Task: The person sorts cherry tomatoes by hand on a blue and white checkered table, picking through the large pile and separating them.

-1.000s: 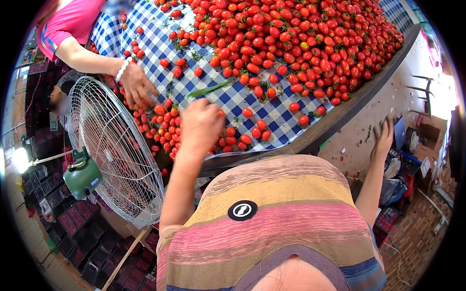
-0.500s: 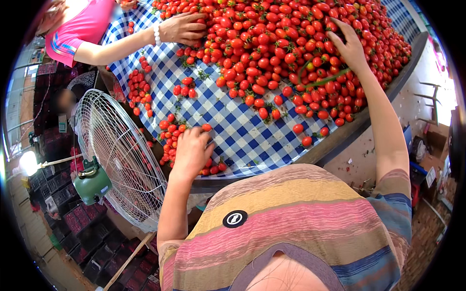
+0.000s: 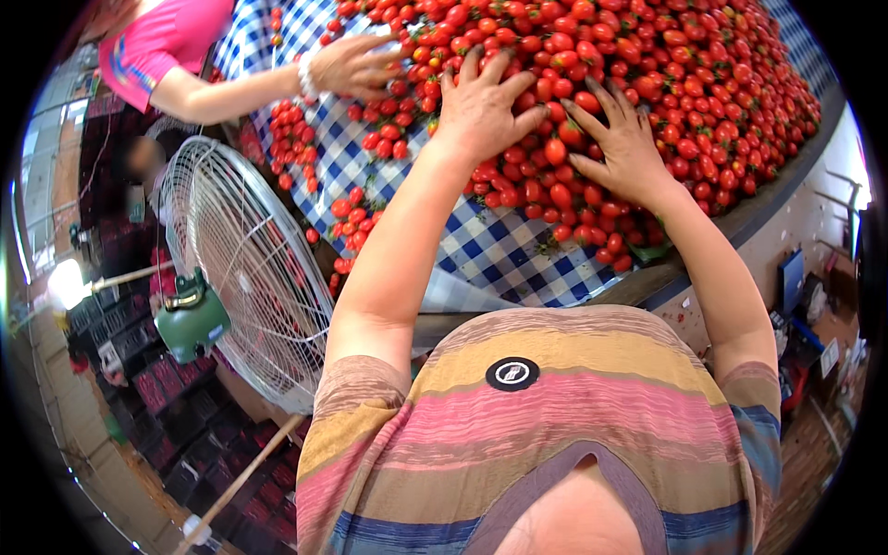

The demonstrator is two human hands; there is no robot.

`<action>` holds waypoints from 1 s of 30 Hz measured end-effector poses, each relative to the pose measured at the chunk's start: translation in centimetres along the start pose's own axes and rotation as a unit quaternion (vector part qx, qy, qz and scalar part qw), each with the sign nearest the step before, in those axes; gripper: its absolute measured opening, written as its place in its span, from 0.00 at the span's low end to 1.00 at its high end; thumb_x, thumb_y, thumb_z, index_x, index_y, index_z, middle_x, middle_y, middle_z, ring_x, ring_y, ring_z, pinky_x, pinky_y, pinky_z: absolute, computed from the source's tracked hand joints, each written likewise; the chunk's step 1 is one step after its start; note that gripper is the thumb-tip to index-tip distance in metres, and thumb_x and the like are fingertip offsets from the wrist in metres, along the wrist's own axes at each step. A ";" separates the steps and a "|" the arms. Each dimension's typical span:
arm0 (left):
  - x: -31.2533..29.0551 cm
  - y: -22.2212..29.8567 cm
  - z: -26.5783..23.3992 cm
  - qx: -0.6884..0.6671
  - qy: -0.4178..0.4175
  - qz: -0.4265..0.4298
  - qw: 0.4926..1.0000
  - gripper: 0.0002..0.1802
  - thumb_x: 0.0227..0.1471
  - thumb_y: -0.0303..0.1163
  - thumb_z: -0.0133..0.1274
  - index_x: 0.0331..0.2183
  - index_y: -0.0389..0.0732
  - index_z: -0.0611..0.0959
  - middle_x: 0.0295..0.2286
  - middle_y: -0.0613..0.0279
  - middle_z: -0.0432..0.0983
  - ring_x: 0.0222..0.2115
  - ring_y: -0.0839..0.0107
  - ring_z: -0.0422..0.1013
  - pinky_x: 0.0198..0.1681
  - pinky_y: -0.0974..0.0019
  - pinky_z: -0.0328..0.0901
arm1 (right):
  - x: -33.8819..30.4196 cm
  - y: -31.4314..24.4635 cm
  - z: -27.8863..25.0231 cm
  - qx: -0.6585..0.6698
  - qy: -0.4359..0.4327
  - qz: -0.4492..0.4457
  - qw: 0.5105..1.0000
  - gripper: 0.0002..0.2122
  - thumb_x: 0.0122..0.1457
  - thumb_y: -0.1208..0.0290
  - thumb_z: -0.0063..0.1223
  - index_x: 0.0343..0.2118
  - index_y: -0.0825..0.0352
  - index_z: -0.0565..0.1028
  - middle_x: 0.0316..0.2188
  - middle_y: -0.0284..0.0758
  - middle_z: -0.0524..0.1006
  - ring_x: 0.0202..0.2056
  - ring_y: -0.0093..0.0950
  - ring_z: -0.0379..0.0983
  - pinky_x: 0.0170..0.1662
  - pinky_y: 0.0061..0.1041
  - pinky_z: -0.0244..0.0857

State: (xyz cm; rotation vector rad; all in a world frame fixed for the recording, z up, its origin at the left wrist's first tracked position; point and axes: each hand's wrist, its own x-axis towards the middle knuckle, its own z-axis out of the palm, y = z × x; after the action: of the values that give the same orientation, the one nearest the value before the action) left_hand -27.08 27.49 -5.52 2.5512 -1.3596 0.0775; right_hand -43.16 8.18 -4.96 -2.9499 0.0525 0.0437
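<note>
A large heap of small red cherry tomatoes (image 3: 684,102), some with green stalks, covers much of a table spread with a blue-and-white checked cloth (image 3: 495,254). My left hand (image 3: 483,109) lies on the heap's near left part, palm down with fingers spread. To its right, my right hand (image 3: 622,146) also rests on the tomatoes, fingers apart and pointing up and left. Neither hand is closed round a tomato; what lies beneath the palms is hidden. Smaller groups of tomatoes (image 3: 354,217) sit on the cloth to the left of my left forearm.
At the far left a co-worker's hand (image 3: 359,67), below a white bead bracelet, reaches to the heap's edge. A large wire-caged fan (image 3: 245,277) with a green motor stands beside the table's left side. Stacked dark crates (image 3: 194,407) lie beyond it.
My left hand has gone from the small group at the near left up onto the main heap. My right hand has moved left and nearer. The long green stem by it is no longer visible.
</note>
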 end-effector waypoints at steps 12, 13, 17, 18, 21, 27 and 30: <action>-23.9 0.7 -8.8 -0.025 -0.224 -0.286 0.931 0.58 0.38 0.51 0.70 0.67 0.54 0.59 0.68 0.42 0.43 0.63 0.31 0.52 0.61 0.38 0.60 | 1.6 -10.5 3.3 0.092 -0.026 -0.156 0.983 0.34 0.55 0.47 0.59 0.66 0.37 0.62 0.70 0.43 0.51 0.71 0.48 0.41 0.64 0.68 0.40; -25.5 1.8 -9.9 -0.039 -0.243 -0.306 0.920 0.60 0.38 0.52 0.70 0.68 0.53 0.58 0.68 0.41 0.43 0.62 0.29 0.53 0.62 0.42 0.60 | 1.0 -10.6 2.9 0.091 -0.039 -0.156 0.983 0.34 0.55 0.47 0.60 0.66 0.38 0.63 0.70 0.42 0.50 0.71 0.48 0.41 0.64 0.69 0.40; -29.3 5.5 -13.1 -0.087 -0.306 -0.344 0.883 0.32 0.54 0.48 0.59 0.57 0.47 0.74 0.54 0.48 0.69 0.55 0.52 0.68 0.55 0.42 0.64 | -2.6 -9.5 0.8 0.071 -0.069 -0.200 0.975 0.39 0.48 0.51 0.67 0.66 0.43 0.65 0.73 0.39 0.46 0.73 0.47 0.35 0.67 0.65 0.34; -29.6 6.2 -13.7 -0.072 -0.377 -0.307 0.871 0.26 0.56 0.47 0.57 0.53 0.46 0.78 0.50 0.53 0.75 0.53 0.58 0.70 0.54 0.43 0.63 | -3.5 -9.1 1.1 0.090 -0.101 -0.221 0.966 0.40 0.47 0.51 0.67 0.66 0.45 0.65 0.73 0.38 0.45 0.73 0.46 0.34 0.69 0.63 0.29; -31.8 7.9 -12.3 -0.089 -0.200 -0.235 0.947 0.19 0.58 0.43 0.55 0.45 0.42 0.82 0.45 0.57 0.77 0.51 0.59 0.71 0.54 0.48 0.63 | -3.9 -11.0 2.0 0.070 -0.153 -0.285 0.944 0.39 0.48 0.49 0.66 0.66 0.45 0.65 0.73 0.36 0.46 0.73 0.45 0.33 0.69 0.63 0.23; -25.8 2.9 -13.8 -0.258 -0.150 -0.210 0.931 0.15 0.56 0.36 0.57 0.42 0.37 0.81 0.36 0.52 0.80 0.40 0.53 0.76 0.43 0.56 0.72 | -0.9 -18.5 5.4 0.179 -0.087 -0.443 0.874 0.25 0.55 0.54 0.58 0.57 0.48 0.73 0.67 0.34 0.60 0.69 0.49 0.48 0.69 0.60 0.38; -22.3 -1.4 -11.5 -0.190 -0.079 -0.215 0.955 0.19 0.53 0.37 0.61 0.46 0.39 0.81 0.41 0.49 0.79 0.46 0.51 0.75 0.49 0.56 0.70 | -2.2 -19.4 5.7 0.163 -0.120 -0.509 0.836 0.19 0.60 0.59 0.53 0.55 0.48 0.74 0.61 0.32 0.66 0.67 0.47 0.53 0.69 0.60 0.40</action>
State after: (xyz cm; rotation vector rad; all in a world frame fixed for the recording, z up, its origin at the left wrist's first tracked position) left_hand -37.74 49.09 1.72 2.4844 -0.7398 -0.4315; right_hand -44.80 28.37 -6.81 -2.2417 -1.3633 0.2188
